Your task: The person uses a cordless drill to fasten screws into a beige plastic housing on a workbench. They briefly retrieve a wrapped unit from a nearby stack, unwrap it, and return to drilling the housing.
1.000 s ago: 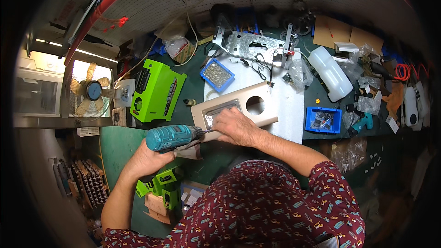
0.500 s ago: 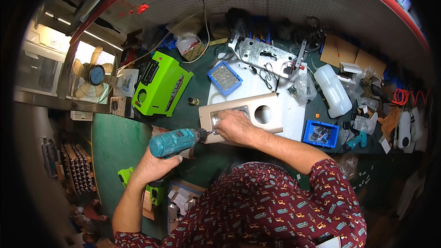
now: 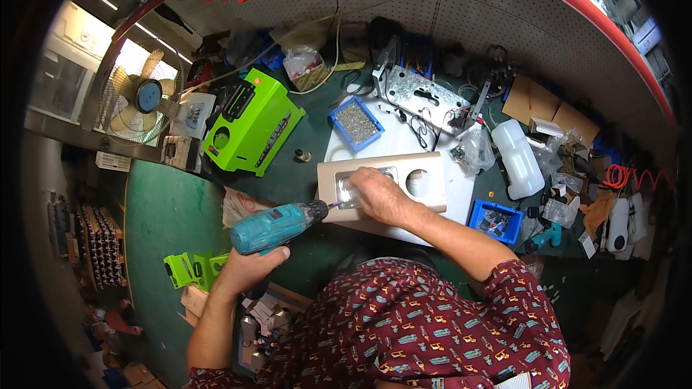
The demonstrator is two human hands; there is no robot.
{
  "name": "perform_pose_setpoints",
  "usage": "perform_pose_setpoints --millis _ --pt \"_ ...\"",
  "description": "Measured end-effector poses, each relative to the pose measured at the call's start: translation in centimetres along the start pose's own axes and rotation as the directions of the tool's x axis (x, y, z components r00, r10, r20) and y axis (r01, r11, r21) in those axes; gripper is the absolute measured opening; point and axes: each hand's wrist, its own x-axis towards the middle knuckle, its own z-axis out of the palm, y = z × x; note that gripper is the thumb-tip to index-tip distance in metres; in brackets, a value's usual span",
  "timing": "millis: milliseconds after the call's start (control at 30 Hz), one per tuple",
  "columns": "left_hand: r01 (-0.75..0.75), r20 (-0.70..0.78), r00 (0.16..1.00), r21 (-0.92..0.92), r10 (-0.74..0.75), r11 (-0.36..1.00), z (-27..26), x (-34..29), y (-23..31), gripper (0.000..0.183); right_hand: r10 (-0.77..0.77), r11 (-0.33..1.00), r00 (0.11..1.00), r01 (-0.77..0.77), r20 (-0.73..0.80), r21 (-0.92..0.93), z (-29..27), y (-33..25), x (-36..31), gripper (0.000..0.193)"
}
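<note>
My left hand (image 3: 249,268) is wrapped round the grip of a teal cordless drill driver (image 3: 270,229). Its bit (image 3: 334,205) points right and meets the lower left part of a silvery rectangular fitting (image 3: 344,191) in a beige panel (image 3: 327,181). The panel has a round hole at its right end and lies on a white sheet (image 3: 458,187). Bent over the fitting, my right hand (image 3: 384,197) has its fingers drawn together close to the bit. Whatever is between those fingertips is hidden.
Behind the panel are a blue tray of small metal parts (image 3: 356,124) and a metal bracket plate (image 3: 425,95). A bright green housing (image 3: 252,126) and a fan (image 3: 142,96) stand left. To the right are a white plastic tank (image 3: 517,158) and a blue parts bin (image 3: 496,222).
The whole view has shifted slightly. Both hands keep their places at the panel, with the drill's bit still against the fitting's left side and the right fingers beside it.
</note>
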Motion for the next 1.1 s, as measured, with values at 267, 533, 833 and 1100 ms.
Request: perform_pose_setpoints --millis 267,533,833,1100 --pt "-0.081 0.088 0.993 0.019 0.079 0.997 1.0 1.6 -1.5 0.037 0.016 0.993 0.994 -0.003 -0.106 0.120 -0.2 0.8 -1.3 0.019" --pt "-0.004 0.033 0.999 0.041 0.002 0.999 1.2 1.2 0.1 0.041 0.010 0.990 0.990 0.010 -0.139 0.143 -0.2 0.9 -1.7 0.016" --pt "-0.010 0.001 1.000 0.024 0.010 1.000 0.8 0.5 1.4 0.036 0.006 0.993 0.996 0.005 -0.089 0.120 -0.7 -0.3 -1.6 0.027" --pt "-0.047 -0.040 0.998 0.055 0.049 0.997 0.2 -0.5 1.6 0.029 0.190 0.751 0.977 -0.207 0.095 0.627 0.2 -0.6 -0.3 0.030"
